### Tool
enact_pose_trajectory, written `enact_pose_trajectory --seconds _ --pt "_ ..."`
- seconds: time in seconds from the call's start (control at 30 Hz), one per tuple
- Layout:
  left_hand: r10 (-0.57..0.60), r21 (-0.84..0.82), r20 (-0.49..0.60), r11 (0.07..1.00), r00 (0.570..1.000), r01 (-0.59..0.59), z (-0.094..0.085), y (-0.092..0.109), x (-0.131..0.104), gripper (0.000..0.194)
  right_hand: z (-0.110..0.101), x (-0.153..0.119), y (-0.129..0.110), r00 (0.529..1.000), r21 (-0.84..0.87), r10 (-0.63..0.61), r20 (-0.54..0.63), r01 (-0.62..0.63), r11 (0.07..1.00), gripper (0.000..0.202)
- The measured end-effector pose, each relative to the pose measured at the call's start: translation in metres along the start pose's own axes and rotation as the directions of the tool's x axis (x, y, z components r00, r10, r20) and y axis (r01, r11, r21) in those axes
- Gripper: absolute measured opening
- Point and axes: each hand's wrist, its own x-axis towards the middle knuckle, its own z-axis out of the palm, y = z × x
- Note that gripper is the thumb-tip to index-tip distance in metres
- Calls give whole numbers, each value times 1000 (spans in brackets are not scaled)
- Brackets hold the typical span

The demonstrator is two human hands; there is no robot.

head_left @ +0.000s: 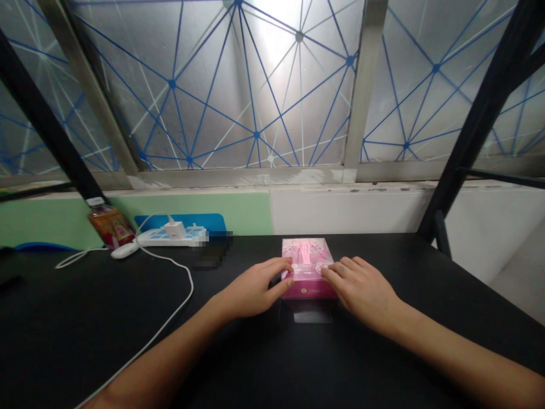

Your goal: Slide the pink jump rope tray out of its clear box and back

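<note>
A pink tissue pack point(307, 278) lies flat on the black table, with a pale pink tissue point(304, 251) showing at its top opening. My left hand point(255, 287) holds the pack's left side, its fingers on the top edge and the thumb by the front left corner. On the opposite side, my right hand point(366, 287) rests with curled fingers over the top right edge; its thumb is mostly hidden. Just in front of the pack, a pale rectangular patch shows on the tabletop; I cannot tell whether it is a reflection.
On the black table point(238, 363), a white power strip point(155, 237) with a plugged-in charger point(174, 229) stands at the back left. A bottle point(109, 224) with a red-orange label leans beside it. A white cable point(191, 284) runs toward my left forearm. Black metal posts point(472, 119) frame the window.
</note>
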Motion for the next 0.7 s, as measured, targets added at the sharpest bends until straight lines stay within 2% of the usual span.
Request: enact_pose_trajectory --seconds 0.17,0.27,0.37,0.53,0.7 --pt "-5 3 5 1000 1000 5 0 1 1 28 -1 1 0 1000 11 4 6 -4 1000 21" --pt "-7 4 1 1000 1000 7 0 0 1 28 -4 1 1 1000 77 26 -7 -26 997 20" --pt "-14 1 -5 1000 1000 14 3 -4 1 31 -8 -2 4 998 155 17 -52 -9 988 27" --pt "-4 5 -12 1000 1000 4 5 -4 4 31 -16 -7 -2 990 172 -137 -35 141 975 46" --pt "-5 21 -28 1000 1000 5 5 -3 6 26 -25 -6 -15 968 183 -251 -20 250 951 30"
